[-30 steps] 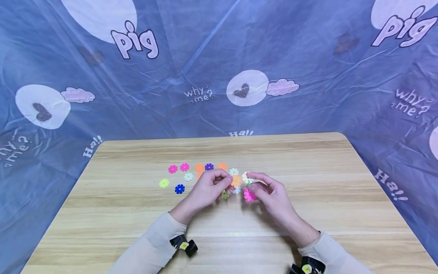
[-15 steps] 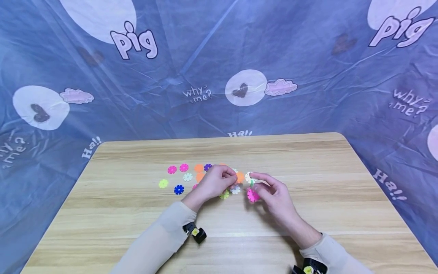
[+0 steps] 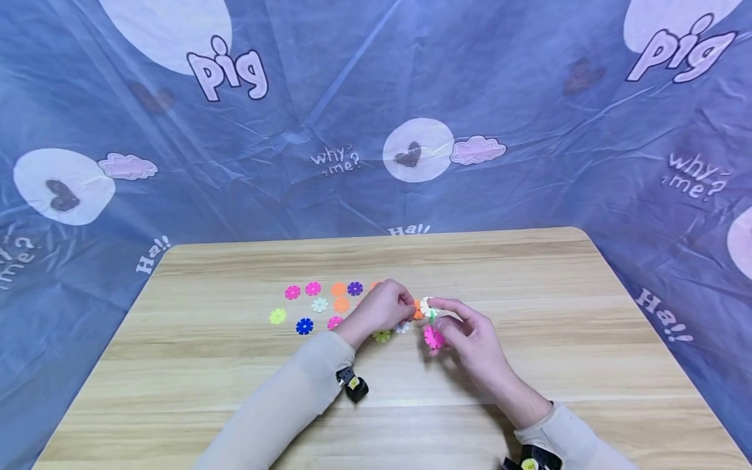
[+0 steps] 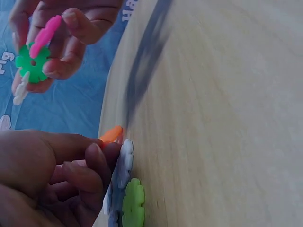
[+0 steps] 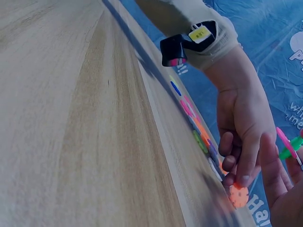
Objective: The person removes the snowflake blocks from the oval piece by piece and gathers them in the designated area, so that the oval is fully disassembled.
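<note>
Between thumb and fingers, my left hand (image 3: 383, 307) pinches an orange notched plastic disc (image 5: 239, 196) by its edge. My right hand (image 3: 477, 339) holds a small joined chain of such discs: a pink disc (image 3: 433, 337), a green disc (image 4: 33, 62) and a white disc (image 4: 21, 89), slotted together at angles. In the head view the orange disc appears beside the white one; the left wrist view shows a gap between the orange disc and the chain. Under the left hand lie a pale disc (image 4: 126, 163) and a yellow-green disc (image 3: 382, 335).
Several loose discs lie flat on the wooden table (image 3: 235, 391) left of my hands, among them a blue disc (image 3: 304, 326), a purple disc (image 3: 355, 288) and a yellow disc (image 3: 278, 316). A printed blue cloth (image 3: 294, 183) hangs behind the table.
My left hand has moved right with the orange disc, closer to the chain, and the disc now shows narrower. My right hand has shifted only slightly right.
</note>
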`<state>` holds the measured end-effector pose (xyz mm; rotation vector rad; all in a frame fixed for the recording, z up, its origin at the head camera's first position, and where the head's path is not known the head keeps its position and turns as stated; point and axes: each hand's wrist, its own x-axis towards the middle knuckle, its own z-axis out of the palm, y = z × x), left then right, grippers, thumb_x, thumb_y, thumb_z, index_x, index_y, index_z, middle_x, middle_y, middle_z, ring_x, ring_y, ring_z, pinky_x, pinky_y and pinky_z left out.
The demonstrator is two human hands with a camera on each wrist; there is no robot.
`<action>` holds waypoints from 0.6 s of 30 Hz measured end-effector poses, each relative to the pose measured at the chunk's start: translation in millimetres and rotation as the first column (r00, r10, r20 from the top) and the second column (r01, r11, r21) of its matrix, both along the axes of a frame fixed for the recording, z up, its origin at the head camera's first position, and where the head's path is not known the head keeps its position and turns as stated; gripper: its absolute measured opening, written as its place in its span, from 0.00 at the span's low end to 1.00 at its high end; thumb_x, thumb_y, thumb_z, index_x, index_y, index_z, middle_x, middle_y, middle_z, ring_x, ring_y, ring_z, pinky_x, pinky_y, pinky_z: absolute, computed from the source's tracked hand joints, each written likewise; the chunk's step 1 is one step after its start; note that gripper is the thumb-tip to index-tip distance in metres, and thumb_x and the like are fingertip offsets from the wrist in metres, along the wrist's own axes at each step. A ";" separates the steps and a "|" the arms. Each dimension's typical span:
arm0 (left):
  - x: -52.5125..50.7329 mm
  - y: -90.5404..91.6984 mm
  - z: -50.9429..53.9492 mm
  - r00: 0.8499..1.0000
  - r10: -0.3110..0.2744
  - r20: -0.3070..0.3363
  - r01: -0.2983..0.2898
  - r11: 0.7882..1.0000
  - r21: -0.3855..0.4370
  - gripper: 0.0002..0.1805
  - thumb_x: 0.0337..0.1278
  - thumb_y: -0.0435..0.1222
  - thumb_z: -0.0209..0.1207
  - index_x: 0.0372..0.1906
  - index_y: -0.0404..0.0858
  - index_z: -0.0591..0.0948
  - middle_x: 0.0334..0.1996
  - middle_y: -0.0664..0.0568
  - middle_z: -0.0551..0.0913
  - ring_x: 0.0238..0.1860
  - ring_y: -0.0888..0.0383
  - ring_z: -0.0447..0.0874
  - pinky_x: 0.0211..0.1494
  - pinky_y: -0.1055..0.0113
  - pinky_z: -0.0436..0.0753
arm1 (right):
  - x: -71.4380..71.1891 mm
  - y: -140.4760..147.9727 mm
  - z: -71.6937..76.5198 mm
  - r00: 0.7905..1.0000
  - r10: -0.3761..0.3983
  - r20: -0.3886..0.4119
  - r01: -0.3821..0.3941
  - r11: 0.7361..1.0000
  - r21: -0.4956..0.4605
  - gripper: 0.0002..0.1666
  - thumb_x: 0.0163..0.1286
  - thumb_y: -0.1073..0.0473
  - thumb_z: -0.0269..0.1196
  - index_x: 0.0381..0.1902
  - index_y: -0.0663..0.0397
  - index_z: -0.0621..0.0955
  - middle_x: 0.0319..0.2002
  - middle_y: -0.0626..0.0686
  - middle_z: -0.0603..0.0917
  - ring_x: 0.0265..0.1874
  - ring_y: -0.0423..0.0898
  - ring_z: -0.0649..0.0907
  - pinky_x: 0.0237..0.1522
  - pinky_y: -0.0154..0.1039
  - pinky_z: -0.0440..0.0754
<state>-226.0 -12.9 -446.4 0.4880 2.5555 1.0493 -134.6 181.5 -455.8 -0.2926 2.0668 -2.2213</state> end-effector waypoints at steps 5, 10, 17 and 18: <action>-3.5 4.4 -0.2 1.000 0.003 -0.010 -0.004 0.999 -0.054 0.09 0.69 0.32 0.65 0.31 0.39 0.91 0.26 0.54 0.87 0.25 0.63 0.81 0.33 0.72 0.81 | 0.2 0.1 -0.9 1.000 -0.005 -0.008 0.005 1.000 0.001 0.23 0.80 0.70 0.57 0.69 0.75 0.75 0.40 0.48 0.90 0.29 0.42 0.89 0.38 0.38 0.91; -3.4 1.4 3.6 0.999 0.019 -0.033 -0.021 0.999 -0.039 0.07 0.70 0.34 0.66 0.39 0.37 0.92 0.33 0.51 0.91 0.30 0.62 0.83 0.39 0.69 0.84 | 1.0 0.8 -0.9 1.000 -0.016 -0.001 0.016 1.000 0.018 0.24 0.79 0.71 0.58 0.69 0.75 0.74 0.42 0.48 0.91 0.32 0.41 0.90 0.40 0.35 0.90; 4.5 -16.6 6.5 1.000 -0.001 -0.004 0.002 0.969 0.249 0.14 0.81 0.42 0.59 0.48 0.37 0.90 0.35 0.46 0.90 0.34 0.57 0.84 0.46 0.65 0.84 | 1.3 0.8 0.0 0.998 -0.042 0.036 0.040 0.997 0.070 0.25 0.76 0.72 0.60 0.68 0.73 0.75 0.43 0.53 0.91 0.36 0.40 0.90 0.42 0.34 0.90; 6.7 -19.4 7.4 1.000 -0.013 0.008 0.011 0.958 0.286 0.14 0.81 0.43 0.58 0.47 0.38 0.90 0.35 0.46 0.89 0.34 0.56 0.84 0.45 0.66 0.84 | 1.3 0.8 -0.2 0.998 -0.042 0.035 0.040 0.997 0.072 0.25 0.75 0.72 0.60 0.68 0.73 0.75 0.43 0.54 0.91 0.36 0.40 0.90 0.42 0.34 0.90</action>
